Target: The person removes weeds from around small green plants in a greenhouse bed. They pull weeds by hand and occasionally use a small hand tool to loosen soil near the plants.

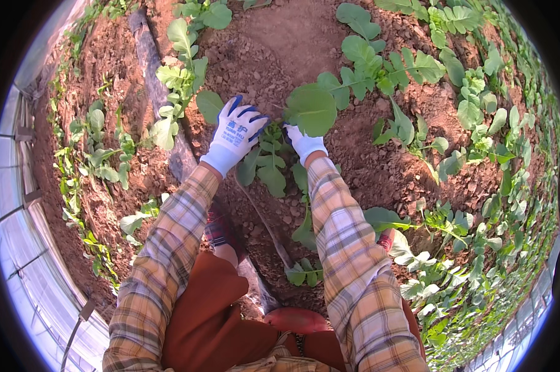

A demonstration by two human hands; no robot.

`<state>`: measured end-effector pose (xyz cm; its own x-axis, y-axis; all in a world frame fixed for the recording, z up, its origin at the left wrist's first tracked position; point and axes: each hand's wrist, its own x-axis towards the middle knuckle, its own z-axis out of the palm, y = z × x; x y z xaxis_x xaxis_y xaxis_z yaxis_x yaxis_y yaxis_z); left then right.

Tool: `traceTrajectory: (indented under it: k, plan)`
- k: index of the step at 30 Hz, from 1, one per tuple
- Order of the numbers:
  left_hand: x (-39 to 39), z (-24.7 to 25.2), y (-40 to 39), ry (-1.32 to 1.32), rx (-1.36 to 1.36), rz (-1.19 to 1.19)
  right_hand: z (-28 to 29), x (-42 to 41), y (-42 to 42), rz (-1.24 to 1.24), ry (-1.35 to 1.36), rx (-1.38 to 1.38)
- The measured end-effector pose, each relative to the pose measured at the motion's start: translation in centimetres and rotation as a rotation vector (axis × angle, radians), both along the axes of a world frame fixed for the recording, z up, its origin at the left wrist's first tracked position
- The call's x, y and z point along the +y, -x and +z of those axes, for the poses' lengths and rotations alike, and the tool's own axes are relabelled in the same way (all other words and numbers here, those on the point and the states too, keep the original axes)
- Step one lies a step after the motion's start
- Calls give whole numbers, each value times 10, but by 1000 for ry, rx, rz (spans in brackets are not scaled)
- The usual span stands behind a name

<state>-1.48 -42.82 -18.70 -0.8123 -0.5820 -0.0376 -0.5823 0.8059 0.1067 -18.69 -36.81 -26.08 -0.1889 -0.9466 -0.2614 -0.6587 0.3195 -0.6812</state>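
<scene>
My left hand [235, 128], in a white knit glove with blue-coated fingers and printed writing, is palm down on the left of a leafy green plant [271, 169]. Its fingers are spread, and its underside is hidden. My right hand [303, 142], gloved alike, is low on the plant's other side. A broad rounded leaf [311, 111] covers its fingers, so what they hold is hidden. Lobed, radish-like leaves hang between my wrists. Reddish-brown crumbly soil [270, 60] lies beyond both hands.
A dark, soil-dusted hose [152, 69] runs along the left. A thin tube [263, 216] crosses the soil between my forearms. More leafy plants [475, 111] grow thickly on the right. Translucent sheeting [15, 209] edges the left side. A red rounded object [296, 320] is between my legs.
</scene>
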Motion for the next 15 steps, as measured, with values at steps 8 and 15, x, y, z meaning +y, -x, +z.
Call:
traceTrajectory:
  k: [8, 15]
  plan:
    - [-2, 8, -3, 10, -64, 0, 44, -14, 3, 78, -166, 25]
    - [-1, 19, -6, 44, -3, 61, 15, 21, 18, -185, -174, -755]
